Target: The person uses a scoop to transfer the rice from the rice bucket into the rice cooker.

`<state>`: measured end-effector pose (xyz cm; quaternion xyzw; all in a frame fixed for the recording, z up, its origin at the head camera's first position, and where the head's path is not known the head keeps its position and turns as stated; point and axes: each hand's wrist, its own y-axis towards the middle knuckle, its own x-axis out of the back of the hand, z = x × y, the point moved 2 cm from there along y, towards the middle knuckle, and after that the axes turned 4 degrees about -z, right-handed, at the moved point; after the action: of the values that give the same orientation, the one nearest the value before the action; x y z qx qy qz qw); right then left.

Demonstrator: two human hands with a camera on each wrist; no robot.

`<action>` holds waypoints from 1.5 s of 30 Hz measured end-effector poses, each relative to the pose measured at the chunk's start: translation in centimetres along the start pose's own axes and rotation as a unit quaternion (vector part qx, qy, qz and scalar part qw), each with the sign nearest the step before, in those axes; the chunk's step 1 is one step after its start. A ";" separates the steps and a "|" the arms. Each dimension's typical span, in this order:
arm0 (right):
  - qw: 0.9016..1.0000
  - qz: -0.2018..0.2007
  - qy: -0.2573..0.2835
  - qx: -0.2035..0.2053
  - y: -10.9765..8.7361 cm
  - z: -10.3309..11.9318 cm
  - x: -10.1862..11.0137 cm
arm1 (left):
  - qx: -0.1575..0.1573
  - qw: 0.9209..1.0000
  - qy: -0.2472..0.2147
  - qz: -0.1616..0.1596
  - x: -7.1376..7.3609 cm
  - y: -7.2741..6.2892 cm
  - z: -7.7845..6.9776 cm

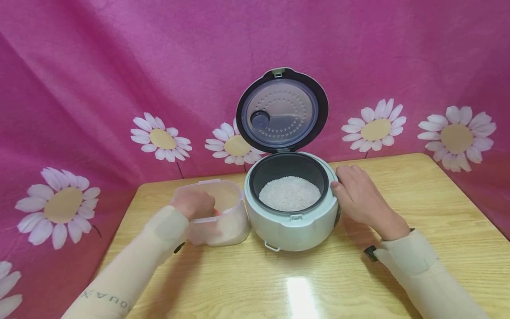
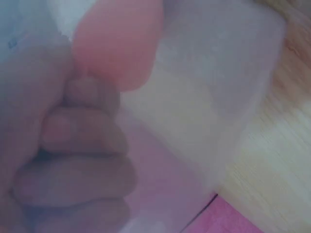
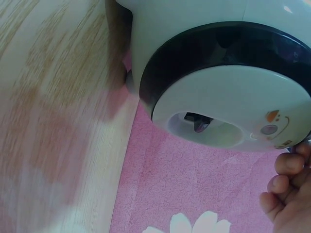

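My left hand (image 1: 194, 203) is down inside a translucent plastic container (image 1: 238, 221) and grips a pink scoop (image 2: 119, 46), its fingers curled tightly in the left wrist view. Only a sliver of the scoop shows in the head view; the hand covers the rest. White rice shows low in the container. Close beside it stands a pale green rice cooker (image 1: 292, 232) with its lid (image 1: 283, 110) raised. A mound of white rice (image 1: 290, 193) lies in its dark inner pot. My right hand (image 1: 358, 195) holds the cooker's right side, thumb at the rim and fingers bent.
Everything stands on a light wooden table (image 1: 318, 279). A pink cloth (image 1: 179, 66) printed with large daisies hangs close behind the table and along its left side. The raised lid stands near this cloth.
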<state>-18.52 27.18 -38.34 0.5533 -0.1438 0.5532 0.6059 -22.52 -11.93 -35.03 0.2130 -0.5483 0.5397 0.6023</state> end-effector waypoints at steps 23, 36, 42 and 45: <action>1.000 -0.005 0.003 0.010 0.0 -0.3 0.1 | -0.030 0.999 -0.041 0.012 -0.3 0.5 -0.3; 1.000 -0.004 0.006 0.003 0.1 -0.1 0.1 | -0.043 0.983 -0.169 0.049 -0.7 0.5 -0.3; 1.000 -0.009 0.005 0.011 0.1 0.1 0.2 | -0.022 0.976 -0.209 0.053 -0.9 0.4 -0.1; 1.000 -0.008 0.004 0.011 0.1 0.0 0.2 | -0.037 0.979 -0.196 0.047 -1.0 0.5 -0.1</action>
<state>-18.56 27.20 -38.14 0.5589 -0.1305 0.5520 0.6049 -22.75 -12.06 -36.10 0.2666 -0.6847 0.4944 0.4643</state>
